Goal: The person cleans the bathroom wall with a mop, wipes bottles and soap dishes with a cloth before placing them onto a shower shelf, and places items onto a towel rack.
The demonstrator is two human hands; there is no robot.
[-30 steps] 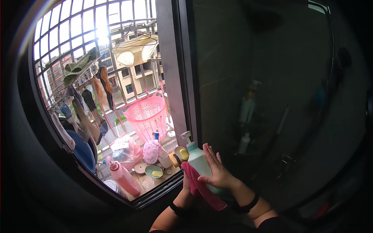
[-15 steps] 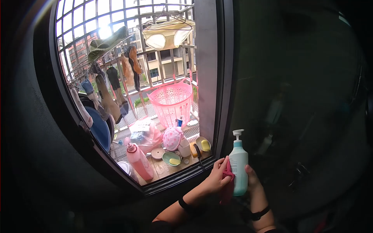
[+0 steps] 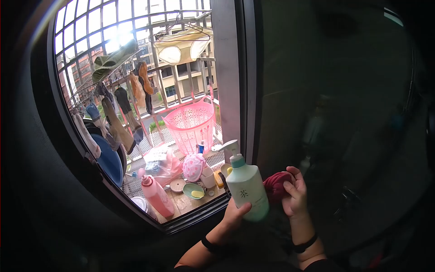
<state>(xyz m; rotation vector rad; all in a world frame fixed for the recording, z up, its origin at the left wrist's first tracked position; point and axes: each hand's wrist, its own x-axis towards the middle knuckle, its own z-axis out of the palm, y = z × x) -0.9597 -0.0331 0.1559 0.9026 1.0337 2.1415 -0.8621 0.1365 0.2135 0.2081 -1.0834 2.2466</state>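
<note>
Far to the left of the pink basket [image 3: 189, 129], a blue basin [image 3: 112, 158] stands on its side. Left of the basket too, socks [image 3: 120, 129] hang in a row, and a green cloth thing [image 3: 113, 61] is up above them. Low down, left of the basket, is a white tub [image 3: 141, 204]. Next to the tub a pink bottle [image 3: 157, 197] leans a bit. A see-through bag [image 3: 158, 165] with stuff in it lies just left of the basket. Below the basket is a small round disc [image 3: 177, 185]. Pale pants [image 3: 183, 43] hang on a hanger above the basket. Below the basket there is also a green dish [image 3: 189, 189] with yellow soap [image 3: 197, 194] in it, and a pink spotty ball thing [image 3: 194, 167] sits close in front of the basket. A pale cup [image 3: 208, 177] is down there too.

Lower than the basket and to its right is the left hand [image 3: 233, 215]. It is curled round the low part of a pale green pump bottle [image 3: 248, 190], thumb on the front. The bottle tips a bit to the left, down and right of the basket. Farther right of the basket is the right hand [image 3: 297, 195]. It is half closed, pinching a bunched dark red cloth [image 3: 275, 187]. The cloth is right by the bottle; I can't tell if they touch.
</note>
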